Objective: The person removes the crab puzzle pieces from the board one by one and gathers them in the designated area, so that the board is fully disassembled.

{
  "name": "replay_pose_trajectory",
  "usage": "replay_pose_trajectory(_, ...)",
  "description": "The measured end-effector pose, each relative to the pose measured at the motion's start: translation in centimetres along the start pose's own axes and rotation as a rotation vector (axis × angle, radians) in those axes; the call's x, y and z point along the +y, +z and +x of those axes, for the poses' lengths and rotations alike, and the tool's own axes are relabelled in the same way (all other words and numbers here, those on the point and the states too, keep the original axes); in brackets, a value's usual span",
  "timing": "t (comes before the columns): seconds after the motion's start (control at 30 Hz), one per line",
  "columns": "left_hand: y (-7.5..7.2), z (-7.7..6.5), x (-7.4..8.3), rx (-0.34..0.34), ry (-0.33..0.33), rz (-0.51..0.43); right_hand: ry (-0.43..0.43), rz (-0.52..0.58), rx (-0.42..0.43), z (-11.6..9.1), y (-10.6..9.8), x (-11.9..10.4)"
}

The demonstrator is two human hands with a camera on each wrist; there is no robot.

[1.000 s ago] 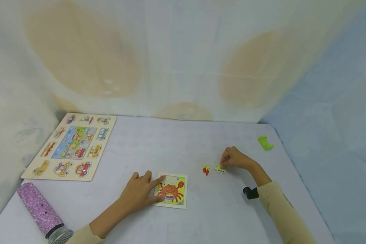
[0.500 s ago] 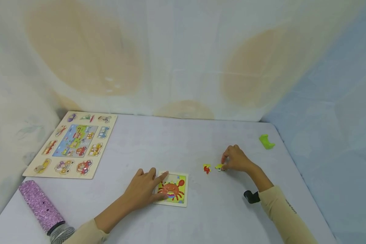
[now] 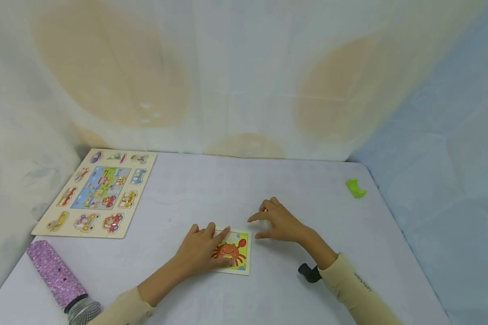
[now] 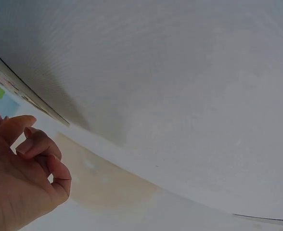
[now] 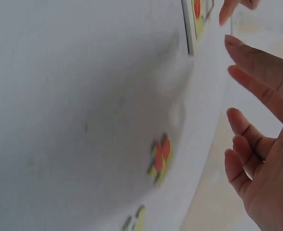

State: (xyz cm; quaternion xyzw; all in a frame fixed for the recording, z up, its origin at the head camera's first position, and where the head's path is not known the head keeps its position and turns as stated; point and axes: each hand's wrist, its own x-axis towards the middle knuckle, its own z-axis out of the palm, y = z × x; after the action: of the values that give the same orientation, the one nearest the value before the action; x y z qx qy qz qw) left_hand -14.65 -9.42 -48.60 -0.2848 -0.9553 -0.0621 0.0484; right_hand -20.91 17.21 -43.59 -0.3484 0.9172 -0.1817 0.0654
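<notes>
A small square crab puzzle (image 3: 237,248) lies flat on the table. My left hand (image 3: 199,252) rests on its left part, thumb and index finger spread over the picture and hiding some of it. Just right of the puzzle, my right hand (image 3: 282,223) hovers with fingers spread and nothing between them. In the right wrist view, a red and yellow puzzle piece (image 5: 160,159) and a white and yellow piece (image 5: 134,221) lie on the table beside that hand. The right hand and arm hide both pieces in the head view.
A large wooden vehicle puzzle board (image 3: 119,221) lies at the far left. Nearer on that side is a glittery purple microphone (image 3: 57,273). A bright green piece (image 3: 355,188) lies at the back right. Cloth walls (image 3: 244,90) enclose the table.
My right hand has left the two small pieces and moved left toward the crab puzzle, its fingers spreading. My left hand has slid slightly right over the puzzle.
</notes>
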Motion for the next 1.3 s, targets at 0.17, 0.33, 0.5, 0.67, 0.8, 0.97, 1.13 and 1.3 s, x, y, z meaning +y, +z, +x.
replay_pose_trajectory(0.17, 0.2, 0.2, 0.4, 0.019, -0.025, 0.019, -0.039, 0.052, -0.044, 1.0, 1.5, -0.7)
replay_pose_trajectory(0.33, 0.3, 0.5, 0.9, 0.03, -0.056, 0.015, -0.033, 0.058, -0.087, 1.3, 2.8, -0.7)
replay_pose_trajectory(0.5, 0.3, 0.8, 1.2, 0.029, -0.079, 0.034, -0.043, 0.062, -0.095, 1.3, 3.5, -0.6)
replay_pose_trajectory(0.67, 0.4, 1.0, 1.3, 0.021, -0.099, 0.008, -0.062, 0.04, -0.07, 1.4, 3.3, -0.8)
replay_pose_trajectory(0.8, 0.5, 1.1, 1.2, 0.012, -0.114, -0.014, -0.077, 0.025, -0.088, 1.8, 2.8, -1.1)
replay_pose_trajectory(0.97, 0.6, 1.1, 1.1, -0.003, -0.125, -0.037, -0.095, -0.015, -0.18, 2.7, 2.3, -1.1)
replay_pose_trajectory(1.13, 0.6, 1.1, 1.1, -0.018, -0.14, -0.055, -0.115, -0.042, -0.263, 3.5, 1.8, -1.4)
replay_pose_trajectory(1.3, 0.5, 1.2, 1.1, -0.016, -0.137, -0.048, -0.129, -0.072, -0.314, 4.3, 1.6, -1.7)
